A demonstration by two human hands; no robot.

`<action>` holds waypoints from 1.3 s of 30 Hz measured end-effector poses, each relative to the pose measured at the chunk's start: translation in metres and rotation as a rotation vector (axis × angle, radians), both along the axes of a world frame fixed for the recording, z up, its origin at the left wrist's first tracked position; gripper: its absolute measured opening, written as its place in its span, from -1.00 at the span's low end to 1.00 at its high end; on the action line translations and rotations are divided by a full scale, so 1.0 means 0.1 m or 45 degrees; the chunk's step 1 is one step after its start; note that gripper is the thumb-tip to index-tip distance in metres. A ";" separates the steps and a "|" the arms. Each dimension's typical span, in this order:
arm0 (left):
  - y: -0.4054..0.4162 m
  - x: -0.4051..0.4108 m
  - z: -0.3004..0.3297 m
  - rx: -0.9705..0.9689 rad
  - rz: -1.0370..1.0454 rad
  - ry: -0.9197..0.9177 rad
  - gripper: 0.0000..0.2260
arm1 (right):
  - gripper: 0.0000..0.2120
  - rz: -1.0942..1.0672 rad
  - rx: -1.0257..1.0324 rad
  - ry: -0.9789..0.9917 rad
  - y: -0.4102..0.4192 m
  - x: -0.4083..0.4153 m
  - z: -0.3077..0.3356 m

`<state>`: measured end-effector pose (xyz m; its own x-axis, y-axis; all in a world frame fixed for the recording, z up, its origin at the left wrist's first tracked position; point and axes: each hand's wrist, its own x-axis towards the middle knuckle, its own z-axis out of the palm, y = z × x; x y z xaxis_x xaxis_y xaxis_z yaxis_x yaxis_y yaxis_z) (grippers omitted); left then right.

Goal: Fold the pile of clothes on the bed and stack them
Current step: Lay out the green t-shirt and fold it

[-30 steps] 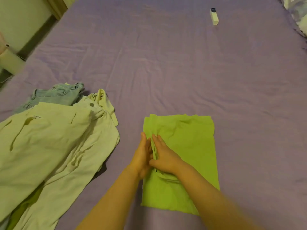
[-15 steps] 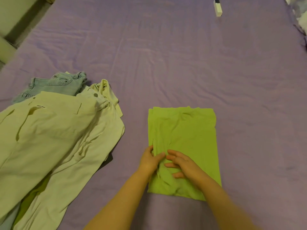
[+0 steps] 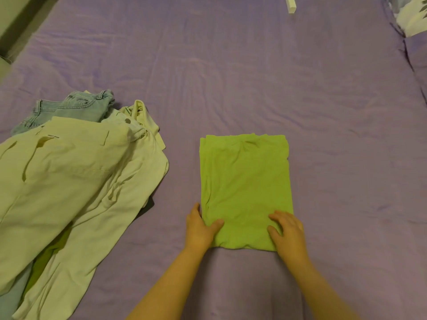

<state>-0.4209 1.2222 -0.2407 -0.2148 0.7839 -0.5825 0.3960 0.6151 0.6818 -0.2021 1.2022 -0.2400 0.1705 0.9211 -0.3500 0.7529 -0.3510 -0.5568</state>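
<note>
a: item one, green garment, folded to a narrow rectangle, flat on the purple bed, mid-frame, near us.

b: our hands?

a: left hand at its near left corner, thumb on top, fingers along the edge; the grip looks like a pinch on the corner. right hand lies flat on the near right corner, fingers spread, pressing, not clasping.

b: step in hand?

a: we judge it the last cross-fold of this piece. next move calls for both near corners lifted together and carried to the far edge, kept square.

b: remaining stock?

a: unfolded pile to the left, well apart: pale cream trousers on top, light blue jeans behind, something bright green beneath. small white object at the far edge; patterned bedding far right.

b: obstructions?

a: none on the fold path.
</note>
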 end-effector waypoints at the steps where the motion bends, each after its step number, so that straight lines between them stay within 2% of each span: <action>1: -0.05 0.04 0.00 -0.042 0.071 -0.049 -0.24 | -0.63 -0.050 -0.005 -0.013 -0.03 0.01 -0.02; 4: -0.17 0.15 0.00 -0.134 0.300 -0.249 -0.48 | -0.44 -0.332 -0.017 0.045 -0.09 0.06 -0.09; 6: -0.23 0.19 0.02 -0.176 0.429 -0.386 -0.63 | -0.43 -0.514 -0.045 0.148 -0.11 0.13 -0.11; 11: -0.45 0.24 0.13 -0.236 0.734 -0.625 -0.88 | -0.86 -0.779 -0.240 0.616 -0.21 0.30 -0.01; 15: -0.78 0.31 0.33 -0.350 0.858 -0.795 -0.91 | -0.93 -0.968 -0.345 1.042 -0.44 0.46 0.28; 16: -0.87 0.32 0.40 -0.385 0.891 -0.830 -0.92 | -0.97 -0.977 -0.380 1.083 -0.51 0.50 0.38; 22: -1.43 0.44 0.85 -0.533 0.998 -0.968 -0.96 | -0.93 -1.002 -0.535 1.314 -0.94 0.74 0.80; 27: -1.71 0.51 1.10 -0.542 1.206 -1.160 -0.92 | -0.90 -1.028 -0.604 1.328 -1.16 0.90 1.02; 34: -1.22 0.54 1.22 -0.348 1.365 -1.158 -0.85 | -0.83 -1.211 -0.459 1.565 -0.61 0.79 1.17; 39: -0.58 0.44 1.12 -0.273 1.478 -1.131 -0.84 | -0.83 -1.255 -0.497 1.746 -0.01 0.60 1.09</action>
<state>-0.3769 1.1643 -0.1290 -0.1664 0.3105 -0.9359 -0.8669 0.4062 0.2889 -0.1421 1.2013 -0.1309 -0.0169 0.4947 -0.8689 -0.7195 -0.6095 -0.3330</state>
